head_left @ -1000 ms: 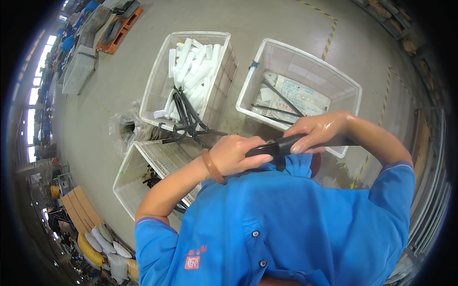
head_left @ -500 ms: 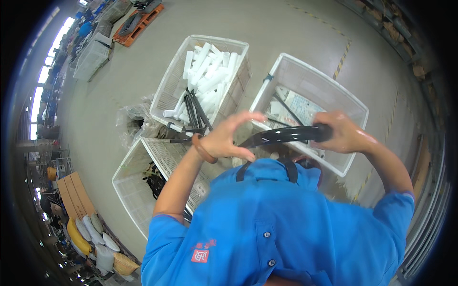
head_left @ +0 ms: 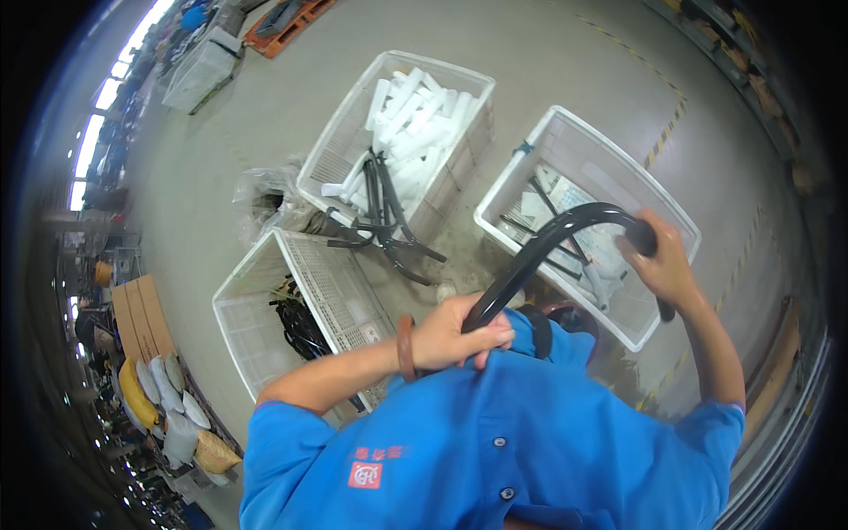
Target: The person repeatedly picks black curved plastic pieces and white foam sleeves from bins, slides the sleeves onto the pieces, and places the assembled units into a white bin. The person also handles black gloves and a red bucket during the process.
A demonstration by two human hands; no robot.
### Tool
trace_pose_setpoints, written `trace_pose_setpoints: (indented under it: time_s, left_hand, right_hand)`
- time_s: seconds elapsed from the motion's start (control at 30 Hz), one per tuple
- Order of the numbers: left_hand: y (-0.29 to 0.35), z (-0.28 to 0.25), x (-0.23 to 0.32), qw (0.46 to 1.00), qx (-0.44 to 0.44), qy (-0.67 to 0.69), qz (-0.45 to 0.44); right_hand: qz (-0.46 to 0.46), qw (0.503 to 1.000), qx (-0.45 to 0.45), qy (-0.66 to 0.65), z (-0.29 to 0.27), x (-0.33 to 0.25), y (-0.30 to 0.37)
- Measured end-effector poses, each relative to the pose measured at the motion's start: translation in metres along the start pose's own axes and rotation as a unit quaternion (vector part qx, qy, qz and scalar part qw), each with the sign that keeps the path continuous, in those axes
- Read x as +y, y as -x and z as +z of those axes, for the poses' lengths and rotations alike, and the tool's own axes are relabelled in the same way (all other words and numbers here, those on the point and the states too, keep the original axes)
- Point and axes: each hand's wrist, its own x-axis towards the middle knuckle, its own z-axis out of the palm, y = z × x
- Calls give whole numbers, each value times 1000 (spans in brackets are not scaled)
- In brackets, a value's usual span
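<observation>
Three crates stood on the floor (head_left: 565,79). The far crate (head_left: 397,132) held foam tubes (head_left: 415,124), with bent bars (head_left: 384,221) leaning on its near wall. The right crate (head_left: 587,216) lay beside it, the left crate (head_left: 296,314) nearer. A curved bar (head_left: 548,247) spanned above, between left hand (head_left: 459,336) and right hand (head_left: 658,261).

Curved black tube being held up at both ends

The black tube (head_left: 539,252) is arching in a smooth, glossy bend above the white crate (head_left: 673,221), its lower end sitting in the left hand (head_left: 459,334) and its upper end in the right hand (head_left: 661,261).
</observation>
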Motion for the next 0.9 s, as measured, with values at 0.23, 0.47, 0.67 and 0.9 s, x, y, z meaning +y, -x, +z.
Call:
trace_pose_setpoints:
  time_s: [0.23, 0.47, 0.67, 0.9]
  left_hand:
    - [-1, 32, -22, 995, 71, -4, 69]
    - [1, 8, -61, 989, 36, 72, -122]
    - [40, -57, -61, 976, 64, 202, 53]
    - [102, -90, -73, 959, 34, 250, 127]
  right_hand:
    - [-64, 884, -432, -165, -28, -21, -72]
    - [-289, 799, -413, 328, 90, -89, -77]
    - [-468, 819, -150, 297, 110, -144, -130]
    - [-225, 956, -127, 141, 93, -154, -120]
